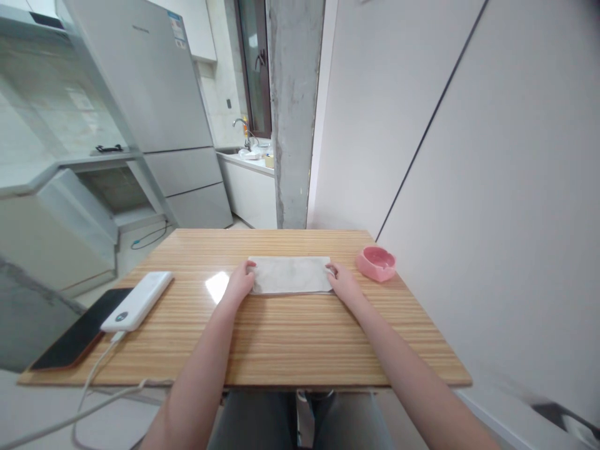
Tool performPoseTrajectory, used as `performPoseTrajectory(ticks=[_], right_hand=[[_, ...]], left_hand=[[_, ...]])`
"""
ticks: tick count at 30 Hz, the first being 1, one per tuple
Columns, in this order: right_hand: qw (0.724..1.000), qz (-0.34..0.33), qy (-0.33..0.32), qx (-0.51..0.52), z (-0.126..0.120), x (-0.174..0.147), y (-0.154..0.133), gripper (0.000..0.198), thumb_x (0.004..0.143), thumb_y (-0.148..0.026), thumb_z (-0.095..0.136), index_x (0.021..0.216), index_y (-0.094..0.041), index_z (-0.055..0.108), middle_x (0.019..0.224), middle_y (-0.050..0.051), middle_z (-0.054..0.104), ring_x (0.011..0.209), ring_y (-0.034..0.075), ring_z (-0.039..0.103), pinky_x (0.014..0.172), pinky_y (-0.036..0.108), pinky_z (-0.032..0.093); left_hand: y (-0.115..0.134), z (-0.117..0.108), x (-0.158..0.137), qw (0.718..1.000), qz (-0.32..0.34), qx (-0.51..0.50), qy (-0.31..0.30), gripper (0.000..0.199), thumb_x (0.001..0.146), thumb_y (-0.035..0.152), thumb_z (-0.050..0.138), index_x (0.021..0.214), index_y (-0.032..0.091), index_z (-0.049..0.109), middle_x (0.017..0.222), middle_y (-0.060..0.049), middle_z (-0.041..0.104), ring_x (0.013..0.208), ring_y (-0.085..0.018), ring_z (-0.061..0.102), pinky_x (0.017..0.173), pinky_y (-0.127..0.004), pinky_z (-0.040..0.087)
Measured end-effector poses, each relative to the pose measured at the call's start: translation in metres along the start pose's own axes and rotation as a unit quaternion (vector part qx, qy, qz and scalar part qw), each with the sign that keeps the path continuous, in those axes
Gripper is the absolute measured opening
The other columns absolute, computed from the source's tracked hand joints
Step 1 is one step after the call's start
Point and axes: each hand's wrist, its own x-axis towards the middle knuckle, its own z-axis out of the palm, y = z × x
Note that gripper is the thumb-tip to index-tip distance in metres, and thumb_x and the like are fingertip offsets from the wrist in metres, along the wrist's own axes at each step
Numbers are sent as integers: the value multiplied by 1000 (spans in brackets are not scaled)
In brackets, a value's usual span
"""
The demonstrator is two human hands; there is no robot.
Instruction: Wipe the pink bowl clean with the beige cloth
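Note:
A pale grey-white folded cloth [291, 275] lies flat as a long rectangle in the middle of the wooden table [300, 337]. My left hand [241, 281] pinches its left end, thumb on top. At the opposite end, my right hand [344, 281] has its fingers curled round the right edge. The fingers beneath the cloth are partly hidden on both sides. Just beyond my right hand sits a pink ashtray-like dish [376, 262].
On the left of the table, a white power bank [137, 301] with a cable [96, 369] lies beside a black phone or tablet [79, 331]. A white wall [469, 187] borders the right side. Behind stand a fridge [140, 81] and a sink counter [248, 187].

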Motion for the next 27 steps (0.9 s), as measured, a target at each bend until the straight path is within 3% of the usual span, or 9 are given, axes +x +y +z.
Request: performPoseTrajectory(ticks=[4, 7, 10, 13, 16, 19, 22, 25, 27], right_hand=[[998, 28, -30, -39, -2, -2, -3, 31, 73, -14, 48, 101, -16, 62, 83, 5, 64, 78, 18, 58, 71, 28, 42], [996, 19, -30, -81, -5, -8, -7, 30, 72, -14, 49, 100, -18, 62, 89, 7, 64, 83, 20, 58, 74, 30, 42], [986, -11, 27, -163, -6, -13, -12, 29, 70, -14, 53, 96, -19, 64, 105, 12, 61, 99, 26, 55, 85, 37, 40], [976, -81, 64, -191, 0, -15, -15, 34, 77, -18, 52, 109, -19, 61, 131, 13, 50, 120, 29, 43, 99, 44, 30], [976, -108, 7, -188, 11, -13, -13, 42, 88, -33, 45, 127, -20, 50, 142, 11, 42, 132, 29, 32, 108, 49, 18], [977, -77, -38, -196, 20, -11, -9, 52, 90, -45, 41, 133, -17, 45, 144, 16, 38, 135, 32, 30, 109, 53, 14], [978, -63, -35, -196, 21, -12, -10, 59, 87, -52, 45, 133, -14, 47, 145, 20, 35, 135, 35, 29, 109, 55, 12], [979, -104, -50, -171, 19, -16, -20, 55, 87, -51, 45, 129, -17, 50, 140, 16, 44, 134, 33, 31, 110, 57, 4], [977, -140, -73, -144, 19, -19, -27, 51, 86, -46, 48, 129, -19, 50, 137, 13, 49, 134, 30, 33, 111, 56, 2]], left_hand=[[-4, 2, 4, 999, -42, -24, 3, 34, 81, 29, 44, 108, 14, 59, 102, -15, 66, 97, -27, 61, 85, -37, 44], [-6, 3, 2, 1000, 1, -13, -18, 48, 76, 24, 52, 123, 16, 50, 115, -15, 63, 107, -27, 58, 93, -37, 41], [-8, 3, -1, 996, 65, 35, -43, 61, 69, 11, 52, 129, 15, 44, 127, -16, 56, 118, -24, 52, 99, -32, 37], [-7, 1, -5, 993, 63, 94, -27, 56, 75, 20, 52, 129, 12, 43, 127, -19, 55, 118, -25, 53, 98, -33, 38], [-3, -1, -10, 988, 42, 139, -58, 57, 78, 40, 54, 129, 16, 43, 121, -18, 60, 112, -29, 56, 93, -37, 41], [-1, -2, -11, 985, 38, 138, -93, 54, 77, 35, 56, 127, 19, 45, 116, -16, 63, 107, -29, 59, 89, -36, 42], [-3, -9, -6, 994, 32, 96, -38, 47, 77, 23, 52, 123, 18, 48, 114, -15, 63, 104, -28, 60, 87, -35, 44], [-3, -20, -3, 995, 30, 45, 89, 40, 80, 22, 47, 120, 16, 49, 109, -14, 62, 100, -28, 59, 86, -37, 44], [3, -23, -5, 981, 49, 9, 190, 42, 81, 24, 47, 122, 17, 47, 105, -12, 61, 98, -27, 58, 88, -38, 43]])
